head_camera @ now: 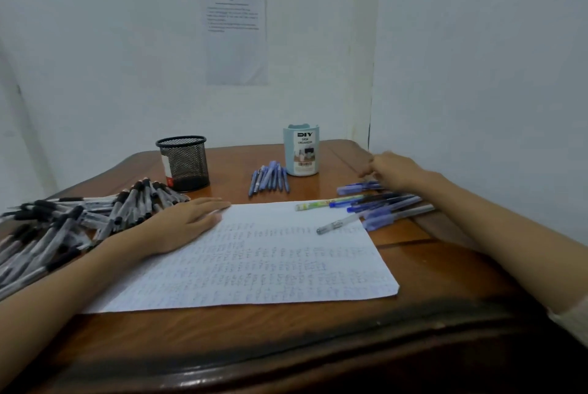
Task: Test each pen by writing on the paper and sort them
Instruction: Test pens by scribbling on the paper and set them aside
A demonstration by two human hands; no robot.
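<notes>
Head view, and the paper [254, 260] lies flat in the middle of the table [286, 346], covered with rows of small blue test marks. The left hand [184, 222] rests palm down on the sheet's far left corner, fingers straight and together, holding nothing, simply pressing the paper to the wood.

Over on the right, the right hand [393, 171] reaches across to the far end of the right pile [388, 206], a loose spread of blue pens lying just off the paper's right edge. The hand is blurred. Its fingers point left, right above the topmost blue pen, and I cannot tell whether they have closed on a pen or are only touching it.

A clear pen [340, 223] lies slanted on the paper's upper right corner, tip toward the sheet. Just beyond it a green pen [327, 203] lies along the paper's far edge, against the blue ones.

Left side: a big heap of black pens [63, 225] sprawls beside the left forearm, some touching the wrist. At the back, a black mesh cup [184, 163] stands upright behind that heap. A pale blue organizer [300, 150] stands upright at the back centre, and a tidy row of blue pens [270, 179] lies just to its left. A printed notice [237, 40] hangs on the wall behind.
</notes>
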